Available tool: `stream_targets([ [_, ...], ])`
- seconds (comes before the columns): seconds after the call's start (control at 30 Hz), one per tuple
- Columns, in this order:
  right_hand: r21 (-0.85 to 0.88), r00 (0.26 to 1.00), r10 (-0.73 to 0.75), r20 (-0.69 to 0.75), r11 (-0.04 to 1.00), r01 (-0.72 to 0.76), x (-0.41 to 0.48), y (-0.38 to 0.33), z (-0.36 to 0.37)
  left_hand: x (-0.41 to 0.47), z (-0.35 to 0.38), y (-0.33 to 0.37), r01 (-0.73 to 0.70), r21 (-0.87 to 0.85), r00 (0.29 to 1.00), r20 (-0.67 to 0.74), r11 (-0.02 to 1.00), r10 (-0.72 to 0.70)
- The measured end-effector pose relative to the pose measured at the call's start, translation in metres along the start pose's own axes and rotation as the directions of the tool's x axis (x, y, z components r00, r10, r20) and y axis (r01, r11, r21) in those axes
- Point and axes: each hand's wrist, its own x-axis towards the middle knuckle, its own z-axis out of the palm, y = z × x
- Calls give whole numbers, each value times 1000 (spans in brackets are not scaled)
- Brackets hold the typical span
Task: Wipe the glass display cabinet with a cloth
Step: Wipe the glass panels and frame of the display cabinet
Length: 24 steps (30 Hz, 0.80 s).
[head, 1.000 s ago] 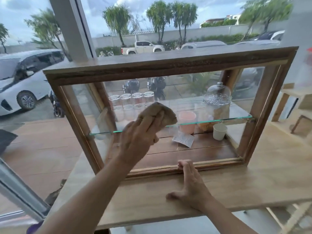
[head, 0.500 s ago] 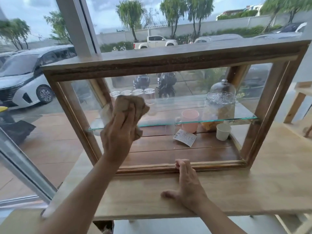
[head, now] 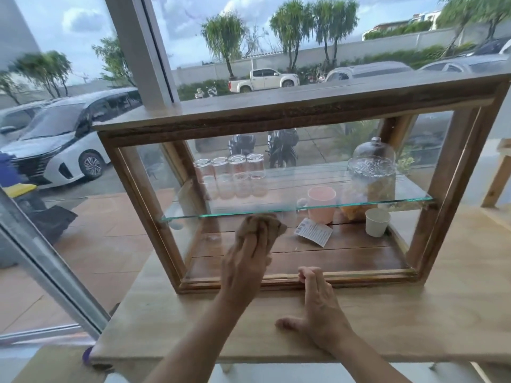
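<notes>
While the glass display cabinet fills centre frame on the wooden table, wiping is ongoing. Left hand, fingers closed over the bunched cloth, presses it to the front pane, lower centre-left; it has dropped from the upper-left pane approx. 0.5 s ago, so coverage is advancing downward. Right hand lies flat, fingers together, bracing the bottom frame.

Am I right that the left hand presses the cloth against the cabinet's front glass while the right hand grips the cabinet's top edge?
Not quite. In the head view the right hand rests on the wooden table, its fingers touching the cabinet's bottom frame, not the top edge. The rest holds: the left hand presses the cloth against the front glass.
</notes>
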Motion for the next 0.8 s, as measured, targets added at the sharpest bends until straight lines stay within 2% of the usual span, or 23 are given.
stream_targets([
  [0.03,-2,1000,-4,5,1000,4,0,0,0,-1,4,12,-88,-27,994,63,996,90],
  [0.07,1,1000,-8,6,1000,8,-1,0,-1,10,3,12,-153,-63,986,54,986,156],
  [0.13,6,1000,-14,-4,1000,14,-1,0,-2,47,-17,-14,-141,-50,988,-68,989,137],
  [0.17,2,1000,-13,-5,1000,13,0,0,-1,61,-29,-33,-60,-46,987,-155,997,52],
  [0.23,-9,1000,-17,7,1000,17,-1,1,-1,68,-49,-60,176,-77,937,-292,981,-191],
  [0.3,-6,1000,-16,-13,1000,16,-1,0,-2,47,-41,-47,322,-56,902,-285,945,-324],
  [0.33,-2,1000,-5,-13,1000,5,-1,-1,-2,36,-32,-25,319,-18,918,-244,948,-313],
  [0.4,-3,1000,2,-3,1000,-2,-1,-2,-3,26,-17,14,170,7,979,-112,985,-168],
  [0.47,4,1000,-2,-9,1000,2,-2,-2,-3,46,-22,10,37,-23,994,-98,999,-39],
  [0.53,9,1000,0,-15,1000,0,-1,-2,-3,74,-39,-27,63,-92,972,-218,994,-82],
  [0.6,1,1000,-5,-8,1000,5,-1,-2,-2,80,-54,-56,174,-149,913,-345,973,-216],
  [0.63,4,1000,-9,-13,1000,9,-1,-2,-3,72,-55,-57,227,-202,891,-352,953,-287],
  [0.7,11,1000,-4,-17,1000,4,-1,-3,-4,51,-41,-27,285,-210,897,-285,935,-337],
  [0.8,-2,1000,-4,-5,1000,4,-1,-5,-4,44,-24,18,169,-97,972,-151,981,-183],
])
